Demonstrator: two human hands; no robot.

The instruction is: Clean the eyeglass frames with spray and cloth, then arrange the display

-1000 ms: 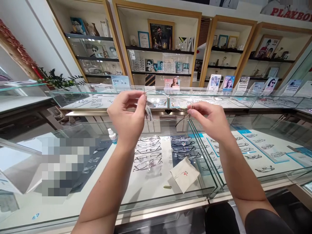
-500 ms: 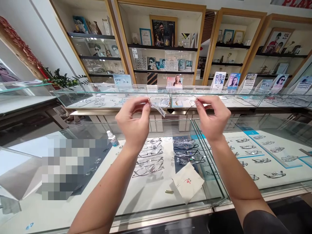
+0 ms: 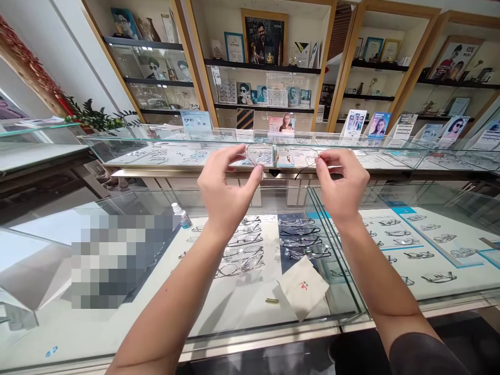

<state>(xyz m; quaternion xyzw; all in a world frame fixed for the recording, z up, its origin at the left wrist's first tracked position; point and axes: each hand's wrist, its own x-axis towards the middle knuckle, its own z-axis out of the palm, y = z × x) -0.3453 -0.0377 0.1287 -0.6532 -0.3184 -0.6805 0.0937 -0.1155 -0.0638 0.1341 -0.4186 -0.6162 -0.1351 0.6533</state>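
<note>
A pair of thin-framed eyeglasses (image 3: 298, 158) is held up in front of me, above the glass counter. My right hand (image 3: 344, 182) pinches it by the right hinge area between thumb and forefinger, and a dark temple hangs below. Around the left lens, my left hand (image 3: 228, 185) has its thumb and forefinger spread apart. Whether a fingertip brushes the rim is unclear. Below, on the counter, lie a cream cleaning cloth (image 3: 302, 289) with a red mark and a small gold-coloured piece (image 3: 272, 300).
Rows of eyeglasses (image 3: 242, 253) lie between my forearms, with more on a dark display strip (image 3: 287, 221). A white spray bottle (image 3: 182, 216) stands left. The glass display case (image 3: 390, 307) extends right. Behind are another glass counter (image 3: 175, 167) and shelves (image 3: 261, 64).
My left thumb and forefinger have parted from their pinch on the eyeglasses, and that hand has shifted slightly right. My right hand keeps its pinch. The view has tilted slightly.
</note>
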